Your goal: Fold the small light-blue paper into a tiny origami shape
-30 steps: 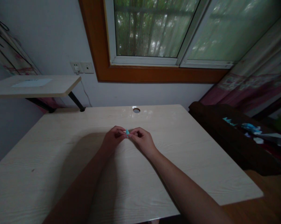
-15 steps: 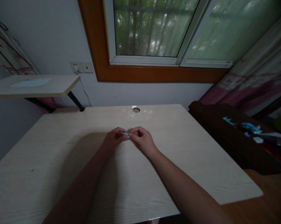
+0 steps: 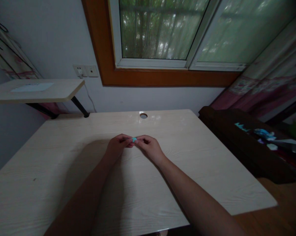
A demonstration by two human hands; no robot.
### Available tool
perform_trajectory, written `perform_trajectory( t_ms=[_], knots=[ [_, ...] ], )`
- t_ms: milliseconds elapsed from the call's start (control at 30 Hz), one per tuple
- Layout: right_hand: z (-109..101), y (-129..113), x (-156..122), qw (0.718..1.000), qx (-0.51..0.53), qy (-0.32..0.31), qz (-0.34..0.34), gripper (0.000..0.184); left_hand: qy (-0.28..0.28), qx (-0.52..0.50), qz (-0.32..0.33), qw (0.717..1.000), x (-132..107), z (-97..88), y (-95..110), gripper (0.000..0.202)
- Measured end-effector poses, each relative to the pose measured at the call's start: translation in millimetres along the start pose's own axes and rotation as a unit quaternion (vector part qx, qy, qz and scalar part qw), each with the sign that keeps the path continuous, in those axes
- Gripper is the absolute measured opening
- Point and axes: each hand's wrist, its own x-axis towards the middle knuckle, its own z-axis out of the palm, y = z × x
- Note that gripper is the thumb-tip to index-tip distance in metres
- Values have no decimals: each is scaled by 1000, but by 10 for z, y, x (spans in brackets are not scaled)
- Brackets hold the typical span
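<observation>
A small turquoise piece (image 3: 134, 139), thin like folded paper, is pinched between my two hands above the middle of the table. Its exact kind is too small to make out. My left hand (image 3: 117, 145) grips its left side between thumb and fingers. On the right side, the thumb and fingertips of my right hand (image 3: 150, 146) close on it too. The fingertips of both hands nearly meet and cover part of the piece.
The pale wooden table (image 3: 187, 177) has a round cable hole (image 3: 143, 116) near its back edge. A raised shelf (image 3: 40, 93) on black legs stands at the back left, bearing a white sheet. Right of the table, a dark brown piece of furniture (image 3: 226, 131) holds turquoise and other small items.
The turquoise piece has turned between the fingers and shows a broader face. My left hand has shifted slightly left, and the fingers of both hands have changed their hold a little.
</observation>
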Motion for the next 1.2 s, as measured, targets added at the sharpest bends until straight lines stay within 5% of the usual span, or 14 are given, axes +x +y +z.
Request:
perform_trajectory(
  t_ms=[667,1200],
  knots=[
    [-22,-41,12,999,27,-2,17,24,-105,104,11,989,-31,-16,14,24],
    [-12,-46,-17,1000,2,-6,6,25,-122,90,12,988,-28,-23,12,27]
  ],
)
